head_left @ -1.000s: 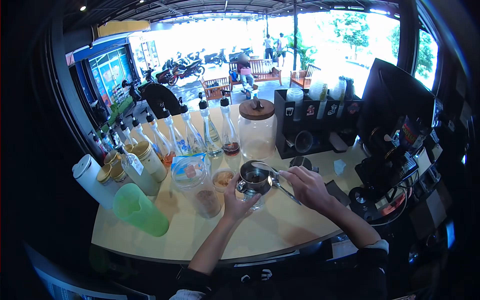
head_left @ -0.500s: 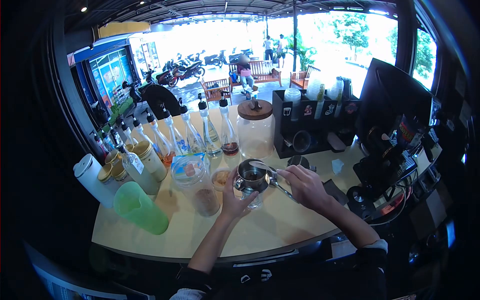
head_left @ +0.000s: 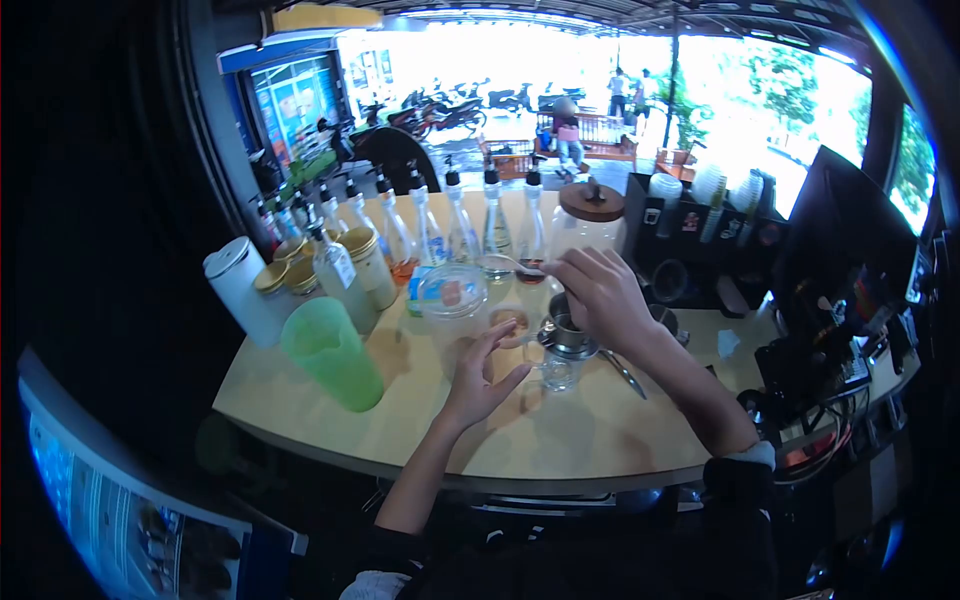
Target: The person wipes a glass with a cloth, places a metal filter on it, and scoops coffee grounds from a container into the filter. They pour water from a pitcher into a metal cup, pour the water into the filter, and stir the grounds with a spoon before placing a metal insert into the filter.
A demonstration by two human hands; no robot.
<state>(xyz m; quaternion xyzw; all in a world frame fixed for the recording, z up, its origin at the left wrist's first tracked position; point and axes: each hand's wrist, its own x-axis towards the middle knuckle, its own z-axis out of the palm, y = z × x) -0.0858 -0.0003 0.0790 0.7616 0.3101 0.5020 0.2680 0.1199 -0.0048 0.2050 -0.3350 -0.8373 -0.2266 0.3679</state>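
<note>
Right hand [head_left: 600,295] pinches a spoon [head_left: 510,265] by the handle, fingers closed on it. The bowl is raised over the lidless plastic jar [head_left: 452,295]; can't tell if it's loaded. Left hand [head_left: 478,378] is open, fingers spread, holding nothing, hovering just beside the jar and the glass [head_left: 558,373]. A metal drip filter [head_left: 570,335] is already seated on the glass, mid-counter [head_left: 560,440], under the right wrist. Looks like the scooping stage: filter lid not on, glass looks empty. Green pitcher [head_left: 330,352] stands to the left, pump bottles [head_left: 458,220] behind.
</note>
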